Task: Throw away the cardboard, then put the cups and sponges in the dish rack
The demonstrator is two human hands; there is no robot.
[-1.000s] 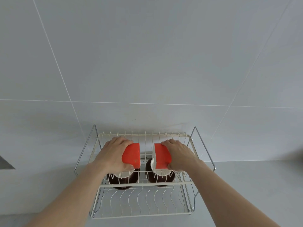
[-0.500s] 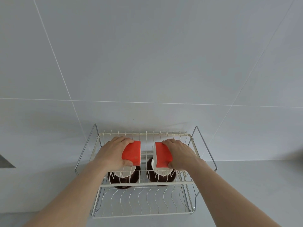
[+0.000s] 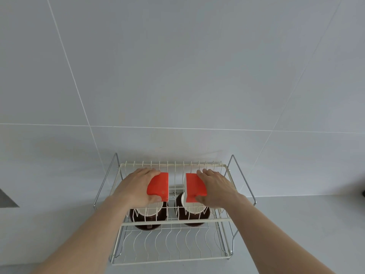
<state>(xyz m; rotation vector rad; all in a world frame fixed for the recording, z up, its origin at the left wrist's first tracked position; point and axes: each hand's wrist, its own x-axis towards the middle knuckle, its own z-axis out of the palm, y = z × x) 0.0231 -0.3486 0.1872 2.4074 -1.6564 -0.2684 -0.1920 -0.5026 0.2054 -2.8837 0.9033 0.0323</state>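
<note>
A white wire dish rack (image 3: 173, 219) with two tiers stands on the grey counter against the tiled wall. Two dark brown cups with white insides, the left cup (image 3: 149, 215) and the right cup (image 3: 194, 214), sit on the lower tier under the upper shelf. My left hand (image 3: 136, 185) grips an orange sponge (image 3: 159, 186) over the upper shelf, above the left cup. My right hand (image 3: 217, 186) grips a second orange sponge (image 3: 194, 186) with a white side, above the right cup. Both sponges are at the level of the upper wires; contact with them is not clear.
The grey tiled wall (image 3: 177, 76) rises right behind the rack. Grey counter (image 3: 296, 224) stretches to the right. A dark edge (image 3: 7, 198) shows at the far left, and a small dark object (image 3: 363, 192) at the far right border.
Both hands have carried the sponges a little farther back and apart over the upper shelf. The cups have not moved.
</note>
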